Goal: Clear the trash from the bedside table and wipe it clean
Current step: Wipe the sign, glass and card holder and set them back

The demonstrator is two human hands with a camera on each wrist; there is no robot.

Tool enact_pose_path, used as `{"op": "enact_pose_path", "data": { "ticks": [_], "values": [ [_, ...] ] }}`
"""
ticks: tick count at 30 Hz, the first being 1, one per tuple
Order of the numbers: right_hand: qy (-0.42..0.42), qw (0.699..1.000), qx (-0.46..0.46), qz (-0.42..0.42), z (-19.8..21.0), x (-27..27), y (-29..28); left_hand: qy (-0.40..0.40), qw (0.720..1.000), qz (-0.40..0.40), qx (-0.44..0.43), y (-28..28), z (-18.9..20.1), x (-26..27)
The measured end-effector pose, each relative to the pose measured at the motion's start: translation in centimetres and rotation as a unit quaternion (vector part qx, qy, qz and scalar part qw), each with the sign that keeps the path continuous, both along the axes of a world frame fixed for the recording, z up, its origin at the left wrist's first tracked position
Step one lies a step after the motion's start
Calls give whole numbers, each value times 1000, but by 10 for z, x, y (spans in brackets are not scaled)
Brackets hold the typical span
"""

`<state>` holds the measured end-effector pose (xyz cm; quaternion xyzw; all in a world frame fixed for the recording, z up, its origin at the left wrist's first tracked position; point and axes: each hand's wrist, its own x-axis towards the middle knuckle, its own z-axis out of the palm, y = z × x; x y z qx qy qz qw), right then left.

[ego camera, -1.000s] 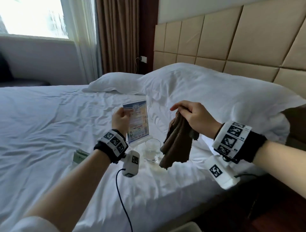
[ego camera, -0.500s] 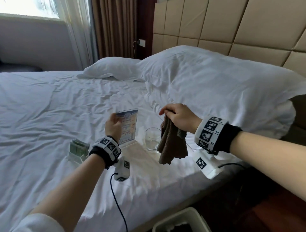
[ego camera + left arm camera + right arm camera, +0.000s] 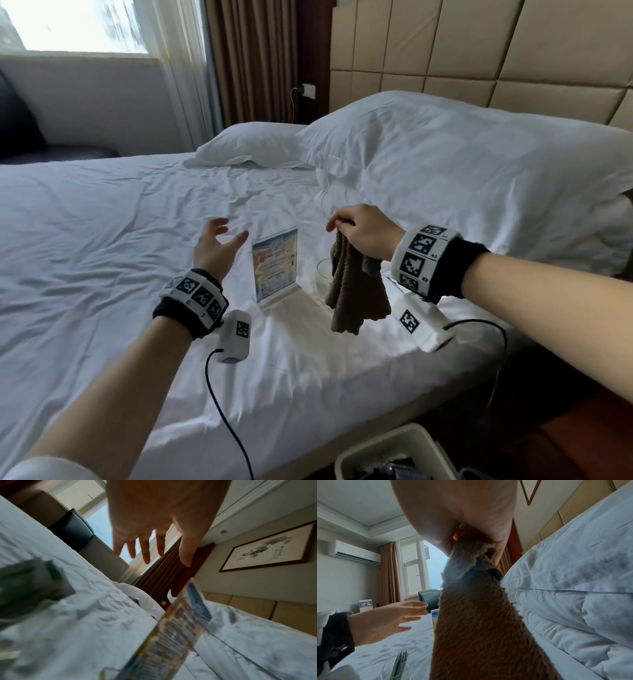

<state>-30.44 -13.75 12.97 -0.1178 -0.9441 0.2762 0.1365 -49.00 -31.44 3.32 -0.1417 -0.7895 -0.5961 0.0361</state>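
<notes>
Nearest me, at the bottom edge of the head view, the rim of a pale plastic waste bin [image 3: 387, 445] stands on the floor below the near edge of the white-sheeted bed [image 3: 102, 240]. Above the sheet near that edge, my left hand [image 3: 215, 248] hovers with fingers [image 3: 145, 550] spread and straight, holding nothing, just left of an upright clear acrylic sign holder with a blue-and-orange printed card [image 3: 275, 269]; hand and holder are apart. My right hand [image 3: 364, 236] has its fingers curled round the top of a brown terry cleaning cloth [image 3: 356, 294], which hangs bunched and free above the sheet. Behind the cloth, partly hidden, a clear drinking glass [image 3: 322, 279] stands on the sheet, just right of the sign holder. In the left wrist view a blurred green-and-clear object [image 3: 25, 582] lies on the sheet to the left; I cannot tell what it is. Farther back, two white pillows [image 3: 462, 178] rest against the tan padded headboard [image 3: 479, 51]. The bedside table itself is outside these views.
</notes>
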Motion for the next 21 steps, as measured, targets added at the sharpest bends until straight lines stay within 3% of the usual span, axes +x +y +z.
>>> {"op": "enact_pose_path", "data": {
  "ticks": [5, 8, 10, 16, 21],
  "values": [
    [-2, 999, 30, 17, 5, -3, -10, -138, 983, 80, -96, -42, -22, -23],
    [-7, 999, 32, 27, 6, -4, -17, -209, 968, 72, -122, -62, -54, -42],
    [-18, 999, 36, 25, 5, -4, -21, -205, 962, 83, -163, -70, -94, -75],
    [-41, 997, 60, 37, 4, -1, -34, -188, 945, 158, -215, -74, -62, -9],
    [-54, 994, 76, 49, 4, 3, -38, -193, 970, 98, -114, -79, -77, -8]
  ]
}}
